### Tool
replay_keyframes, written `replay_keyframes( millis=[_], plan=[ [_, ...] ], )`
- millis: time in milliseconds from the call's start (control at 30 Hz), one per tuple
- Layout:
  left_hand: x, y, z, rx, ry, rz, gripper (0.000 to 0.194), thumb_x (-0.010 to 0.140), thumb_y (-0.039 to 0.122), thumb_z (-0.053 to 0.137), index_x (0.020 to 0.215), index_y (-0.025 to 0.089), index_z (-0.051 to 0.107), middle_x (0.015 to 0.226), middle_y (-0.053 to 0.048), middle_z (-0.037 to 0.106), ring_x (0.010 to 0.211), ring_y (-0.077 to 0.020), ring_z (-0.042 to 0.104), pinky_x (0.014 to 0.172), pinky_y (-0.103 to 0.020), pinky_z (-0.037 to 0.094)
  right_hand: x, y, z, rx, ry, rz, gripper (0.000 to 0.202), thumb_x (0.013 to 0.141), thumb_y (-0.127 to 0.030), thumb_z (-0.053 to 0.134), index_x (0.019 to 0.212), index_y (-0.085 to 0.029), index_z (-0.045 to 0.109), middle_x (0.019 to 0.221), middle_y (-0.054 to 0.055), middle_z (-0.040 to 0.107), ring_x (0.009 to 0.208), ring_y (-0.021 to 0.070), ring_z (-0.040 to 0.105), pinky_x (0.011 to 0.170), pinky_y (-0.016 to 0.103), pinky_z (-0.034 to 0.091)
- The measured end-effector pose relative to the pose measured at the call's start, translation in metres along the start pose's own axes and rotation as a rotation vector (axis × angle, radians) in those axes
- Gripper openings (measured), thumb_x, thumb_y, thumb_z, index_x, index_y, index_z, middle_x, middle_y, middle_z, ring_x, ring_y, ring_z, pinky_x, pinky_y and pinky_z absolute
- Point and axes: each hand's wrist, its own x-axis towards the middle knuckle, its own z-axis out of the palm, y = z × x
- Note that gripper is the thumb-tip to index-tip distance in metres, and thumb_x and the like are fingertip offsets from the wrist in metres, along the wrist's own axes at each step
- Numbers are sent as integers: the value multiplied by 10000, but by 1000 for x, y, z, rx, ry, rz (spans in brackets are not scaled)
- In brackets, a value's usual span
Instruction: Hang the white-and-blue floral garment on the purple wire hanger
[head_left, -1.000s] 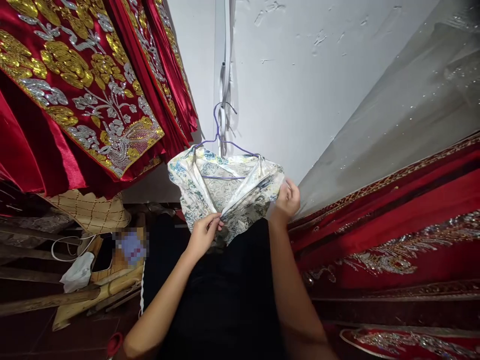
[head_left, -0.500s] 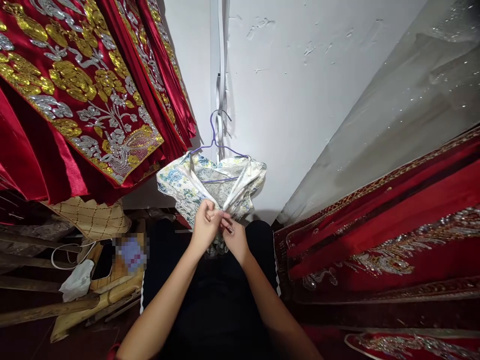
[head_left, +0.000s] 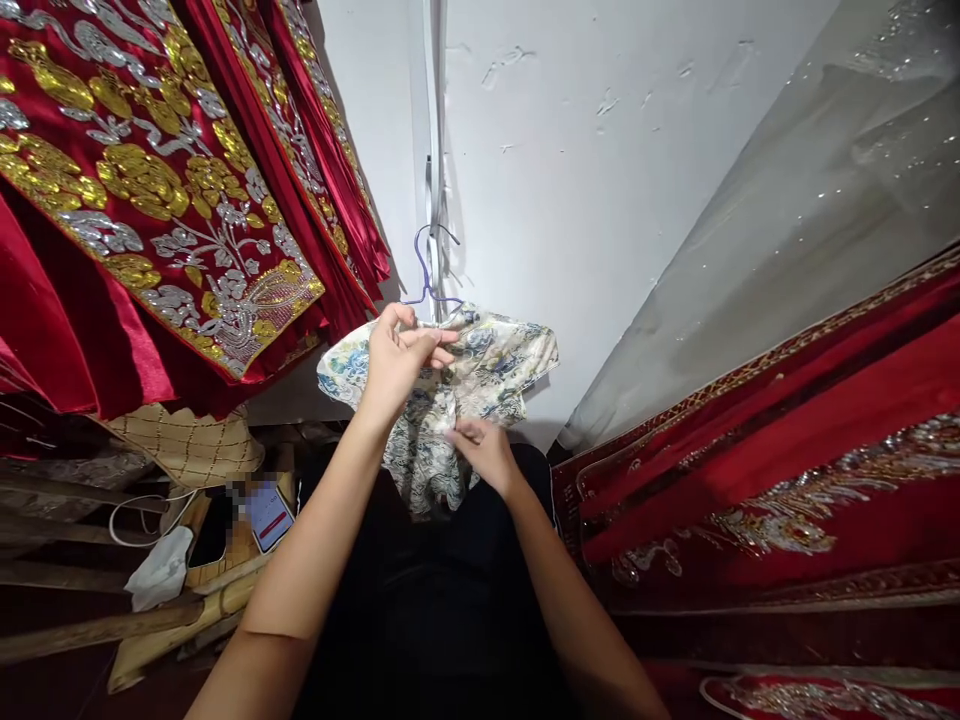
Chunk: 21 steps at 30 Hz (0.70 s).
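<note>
A short-sleeved shirt (head_left: pixel 499 365) with a blue, yellow and white floral print hangs on a thin purple hanger (head_left: pixel 426 272). My left hand (head_left: pixel 401 352) is at the collar, its thumb against its fingers and seemingly pinching the cloth there; the palm hides part of the neckline. Lower down, my right hand (head_left: pixel 486 450) pinches the front edge of the shirt between thumb and fingers. The shirt's front panels now lie together, and its lower part hangs between my dark-clothed knees.
The hanger hooks onto a white strip (head_left: pixel 433 120) against the white wall (head_left: pixel 570 200). Red garments with gold and silver sequins (head_left: pixel 150 180) hang at left. Covered red embroidered garments (head_left: pixel 787 480) stand at right. A phone (head_left: pixel 270 515) lies on a wooden stool (head_left: pixel 225 590) at lower left.
My hands were together at the bottom of the open V neckline. The left has moved up to the collar, the right slightly down and right. The shirt's neckline has closed.
</note>
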Motion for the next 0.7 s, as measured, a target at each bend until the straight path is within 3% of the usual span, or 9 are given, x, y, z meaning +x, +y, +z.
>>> replay_keyframes(
  millis=[33,67,133,167,233,333,500,600,700],
  plan=[
    [-4,-3,-2,6,-17,-12,397,779,208,711,881,236,328,803,-24,762,554,-127,692,523,-203,506,10,-16,-8,34,-23,-53,298,831,-483,674,908,-196,693,793,49,659,712,194,600,661,325,485],
    [-8,-6,-3,9,-32,-14,393,787,211,703,879,238,321,800,-19,758,548,-125,687,526,-206,505,20,-33,-16,65,36,-114,341,859,-472,653,1066,-204,685,867,60,681,743,194,613,668,324,494],
    [-14,-11,-3,9,-52,8,376,805,208,680,879,240,313,792,-4,747,547,-123,683,533,-211,507,43,-69,-30,72,112,-220,449,909,-423,607,1320,-246,579,897,36,684,703,169,585,633,299,475],
    [-15,-12,-3,12,-54,25,365,814,206,669,879,240,311,790,3,740,547,-122,683,532,-211,505,53,-85,-34,25,94,-278,450,926,-391,583,1357,-261,560,892,23,681,670,156,560,619,289,455],
    [-17,-15,-4,26,-46,53,352,829,208,654,878,241,307,784,15,725,538,-115,676,522,-207,499,69,-109,-37,-121,21,-361,303,944,-355,552,1208,-249,657,810,4,659,619,140,515,602,276,412],
    [-18,-26,-8,38,-1,47,381,827,233,665,883,248,289,754,40,700,489,-100,645,489,-197,483,76,-119,-29,-313,2,-419,224,960,-350,523,939,-215,701,702,-1,613,605,140,483,596,274,361],
    [-32,-80,-13,6,149,-8,400,806,245,652,887,258,260,641,100,630,383,-84,559,406,-170,394,71,-114,-9,-316,82,-460,221,960,-325,510,887,-197,675,793,30,641,686,157,513,642,277,367],
    [-51,-115,-9,11,148,-184,408,764,205,643,885,258,257,597,99,625,385,-104,560,415,-178,381,72,-128,-10,-218,126,-471,244,974,-357,496,906,-197,667,752,17,605,672,150,503,629,271,367],
    [-67,-120,-3,-30,165,-245,372,773,253,654,886,247,299,651,51,673,438,-113,588,453,-192,396,73,-144,-21,-176,83,-474,232,958,-371,532,917,-192,674,731,9,591,651,140,495,616,268,368]
  ],
)
